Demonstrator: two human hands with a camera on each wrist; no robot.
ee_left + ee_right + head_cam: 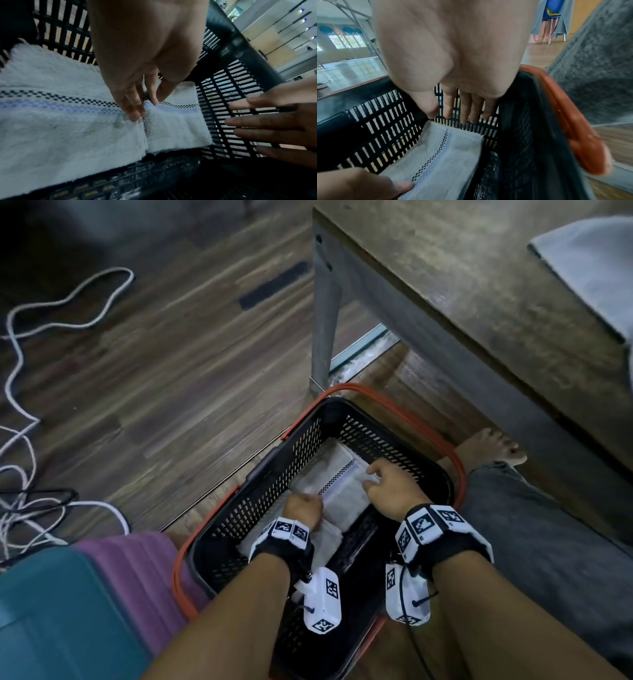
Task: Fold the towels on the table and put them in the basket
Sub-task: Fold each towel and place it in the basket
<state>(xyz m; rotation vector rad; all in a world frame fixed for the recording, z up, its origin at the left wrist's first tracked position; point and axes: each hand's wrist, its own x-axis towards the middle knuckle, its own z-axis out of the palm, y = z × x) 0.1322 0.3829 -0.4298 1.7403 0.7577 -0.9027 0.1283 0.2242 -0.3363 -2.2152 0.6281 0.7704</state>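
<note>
A black mesh basket [260, 501] with red handles stands on the floor by the table leg. A folded white towel [342, 491] with a checkered and lilac stripe lies inside it, on top of another white towel [329, 539]. My left hand [303, 506] pinches a ridge of the top towel [68, 128] between thumb and fingers [135, 112]. My right hand [380, 481] hovers over the towel's far end [445, 155], its fingers [464, 116] straight, close to the basket wall [376, 128], holding nothing. A pale grey towel [589, 268] lies on the table at the upper right.
The wooden table [462, 285] overhangs the basket's right side, its metal leg [323, 320] just beyond the rim. White cables [20, 371] trail over the floor at left. A bare foot [489, 446] and grey trouser leg [548, 525] are at right, teal and purple fabric [85, 594] at lower left.
</note>
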